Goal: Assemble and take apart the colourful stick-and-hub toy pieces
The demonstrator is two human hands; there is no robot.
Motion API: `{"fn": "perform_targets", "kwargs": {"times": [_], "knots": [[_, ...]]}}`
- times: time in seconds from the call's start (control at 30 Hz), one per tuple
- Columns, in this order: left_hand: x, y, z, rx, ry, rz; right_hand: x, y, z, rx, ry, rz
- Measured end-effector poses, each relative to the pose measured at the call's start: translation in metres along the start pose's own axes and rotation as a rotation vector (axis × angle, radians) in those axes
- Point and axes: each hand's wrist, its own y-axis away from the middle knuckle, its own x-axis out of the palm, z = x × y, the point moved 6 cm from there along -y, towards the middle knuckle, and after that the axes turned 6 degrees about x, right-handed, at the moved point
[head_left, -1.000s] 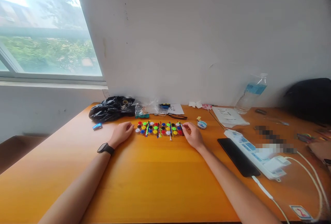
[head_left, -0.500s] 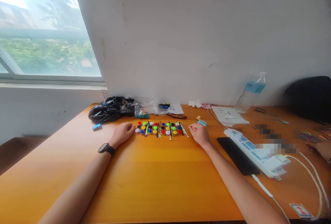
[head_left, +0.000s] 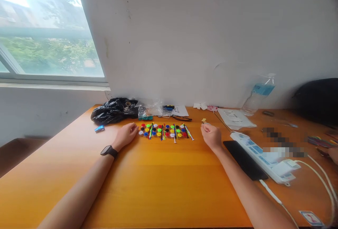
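Rows of small coloured caps (head_left: 158,130) with thin coloured sticks (head_left: 189,132) laid across them sit on the orange table (head_left: 158,186). My left hand (head_left: 126,134), a black watch (head_left: 108,150) on its wrist, rests at the left end of the rows with fingers lightly bent, holding nothing. My right hand (head_left: 211,135) lies to the right of the rows, fingers curled into a loose fist. It covers the spot where a small round blue-and-white thing lay. A tiny yellow piece (head_left: 203,120) lies just beyond it.
A black plastic bag (head_left: 114,110) and a blue clip (head_left: 99,128) lie at the back left. On the right are a black phone (head_left: 244,160), a white power strip (head_left: 261,151) with cable, papers (head_left: 235,118) and a water bottle (head_left: 257,95). Another person's hand (head_left: 334,154) shows at the far right.
My right hand left the right end of the rows and slid rightwards, closing over the small round thing. My left hand stayed put.
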Motion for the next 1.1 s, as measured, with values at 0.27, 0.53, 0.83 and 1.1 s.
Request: {"fn": "perform_targets", "kwargs": {"times": [0.27,0.53,0.83,1.1], "knots": [[0.008,-0.002,-0.015,0.195,0.048,0.011,0.017,0.010,0.017,-0.144,-0.068,0.226],[0.013,-0.001,-0.027,0.235,0.008,0.085,0.000,0.006,0.028,-0.179,-0.107,0.116],[0.001,-0.001,-0.031,0.248,0.107,-0.095,-0.024,-0.004,0.015,-0.025,-0.142,-0.165],[0.003,-0.003,-0.029,0.169,0.103,-0.055,-0.015,0.000,0.014,-0.078,-0.021,-0.094]]}}
